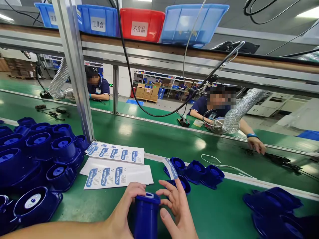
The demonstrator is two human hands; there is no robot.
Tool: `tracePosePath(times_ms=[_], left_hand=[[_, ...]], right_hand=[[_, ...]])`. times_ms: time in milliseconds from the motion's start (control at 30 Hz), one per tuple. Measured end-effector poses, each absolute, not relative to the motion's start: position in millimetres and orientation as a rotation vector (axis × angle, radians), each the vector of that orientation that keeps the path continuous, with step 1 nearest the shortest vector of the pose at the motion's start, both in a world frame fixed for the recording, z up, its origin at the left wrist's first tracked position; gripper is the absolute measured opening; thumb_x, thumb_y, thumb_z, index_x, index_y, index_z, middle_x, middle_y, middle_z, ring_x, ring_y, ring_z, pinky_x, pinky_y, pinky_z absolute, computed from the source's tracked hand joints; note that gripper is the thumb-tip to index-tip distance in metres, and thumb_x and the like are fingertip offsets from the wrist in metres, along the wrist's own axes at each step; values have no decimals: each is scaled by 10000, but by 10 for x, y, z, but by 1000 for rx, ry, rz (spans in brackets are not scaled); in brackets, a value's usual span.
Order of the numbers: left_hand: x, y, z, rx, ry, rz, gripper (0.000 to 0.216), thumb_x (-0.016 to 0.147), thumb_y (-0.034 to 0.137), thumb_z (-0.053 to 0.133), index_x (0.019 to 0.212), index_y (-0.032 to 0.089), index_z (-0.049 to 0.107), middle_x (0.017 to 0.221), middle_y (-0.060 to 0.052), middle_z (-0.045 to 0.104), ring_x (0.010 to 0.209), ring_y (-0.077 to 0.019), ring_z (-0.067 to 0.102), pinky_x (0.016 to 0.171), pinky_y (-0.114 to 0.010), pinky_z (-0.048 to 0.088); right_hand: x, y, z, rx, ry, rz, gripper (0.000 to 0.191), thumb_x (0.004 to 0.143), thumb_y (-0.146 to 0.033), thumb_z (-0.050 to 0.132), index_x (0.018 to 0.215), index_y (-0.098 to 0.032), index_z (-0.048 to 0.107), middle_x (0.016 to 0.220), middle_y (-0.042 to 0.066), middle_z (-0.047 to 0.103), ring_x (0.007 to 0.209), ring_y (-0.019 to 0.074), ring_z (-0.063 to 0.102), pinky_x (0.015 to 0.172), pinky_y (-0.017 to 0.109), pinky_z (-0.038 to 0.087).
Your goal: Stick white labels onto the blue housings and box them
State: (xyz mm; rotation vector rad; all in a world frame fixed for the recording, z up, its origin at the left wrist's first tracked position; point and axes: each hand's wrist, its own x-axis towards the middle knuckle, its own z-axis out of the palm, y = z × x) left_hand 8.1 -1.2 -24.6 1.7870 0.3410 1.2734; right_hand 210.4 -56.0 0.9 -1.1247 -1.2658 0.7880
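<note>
My left hand [124, 209] is wrapped round the side of a dark blue plastic housing [146, 215], which stands upright near the bottom middle. To its right is my right hand [175, 209], fingers spread, their tips close to the housing's upper rim. A small white-and-blue printed label [170, 168] sticks up from the tip of my right index finger. Behind my left hand, label sheets [118, 174] with several blue-and-white labels lie on the green bench [82, 207]. Another blue housing [183, 184] is partly hidden behind my right fingers.
Many blue housings [58, 146] crowd the left side. Several more blue housings [195, 172] stand behind my right hand, with others [276, 202] at right. White backing strips [211, 158] lie beyond. Bins [142, 25] line an overhead shelf; a post [74, 73] rises at left. Two people work opposite.
</note>
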Motion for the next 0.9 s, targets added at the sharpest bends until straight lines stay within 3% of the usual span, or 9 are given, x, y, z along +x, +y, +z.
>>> tracePosePath(times_ms=[167, 300, 400, 467, 567, 633, 733, 800, 900], left_hand=[[94, -71, -284, 1821, 346, 1207, 944, 668, 484, 997, 1440, 327, 477, 1303, -134, 502, 1275, -369, 559, 1054, -486, 524], [74, -141, -232, 1953, 374, 1150, 922, 695, 358, 956, 1467, 318, 454, 1256, -120, 512, 1189, -341, 593, 1032, -473, 537], [56, -151, -144, 2045, 423, 1117, 840, 740, 178, 839, 1477, 312, 458, 1264, -120, 518, 1183, -326, 593, 1040, -474, 542], [48, -119, -81, 2012, 505, 1160, 818, 735, 112, 789, 1454, 314, 455, 1289, -112, 522, 1204, -322, 587, 1060, -485, 533], [37, -51, -4, 1951, 663, 1245, 853, 717, 92, 788, 1445, 310, 401, 1341, -105, 507, 1254, -327, 567, 1100, -504, 498], [33, -27, 21, 1950, 693, 1251, 848, 722, 69, 759, 1442, 301, 376, 1351, -106, 497, 1267, -323, 558, 1100, -497, 491], [43, -43, 18, 1952, 624, 1203, 812, 728, 74, 763, 1411, 298, 386, 1309, -95, 492, 1212, -299, 570, 1047, -457, 515], [58, -67, 4, 1947, 585, 1177, 808, 724, 75, 775, 1401, 301, 396, 1296, -92, 481, 1205, -295, 563, 1040, -449, 516], [71, -83, -2, 1937, 581, 1137, 827, 690, 45, 758, 1397, 298, 412, 1305, -98, 463, 1235, -309, 540, 1064, -465, 500]], right_hand=[[2151, -533, 33, -1128, -1440, 696, 874, 1022, -443, 646, 1714, -394, 115, 1538, 159, 512, 1181, 314, 682, 896, 469, 639], [1982, -542, 42, -1204, -1515, 534, 987, 961, -369, 692, 1724, -369, 66, 1575, 176, 481, 1279, 371, 642, 1030, 607, 579], [1881, -582, -73, -1298, -1557, 532, 1249, 825, -292, 832, 1734, -334, -24, 1662, 201, 409, 1468, 452, 509, 1171, 713, 447], [1911, -610, -169, -1260, -1664, 602, 1453, 705, -302, 946, 1733, -326, -81, 1732, 220, 310, 1542, 506, 413, 1178, 744, 424], [2066, -630, -210, -1097, -1821, 685, 1584, 557, -459, 1058, 1739, -349, 10, 1780, 209, 210, 1558, 546, 377, 1165, 767, 419], [2158, -627, -135, -1044, -1752, 650, 1460, 631, -581, 1004, 1735, -361, 75, 1773, 189, 234, 1551, 527, 400, 1171, 774, 403], [2207, -618, 66, -1042, -1558, 557, 1140, 881, -612, 797, 1726, -391, 65, 1749, 166, 267, 1535, 473, 421, 1126, 742, 474], [2215, -614, 193, -1114, -1540, 461, 856, 953, -489, 749, 1674, -418, 293, 1721, 135, 297, 1488, 442, 458, 1064, 672, 546], [2261, -615, 312, -1188, -1551, 148, 380, 942, -212, 766, 1269, -406, 744, 1557, 88, 460, 1229, 344, 597, 883, 509, 605]])
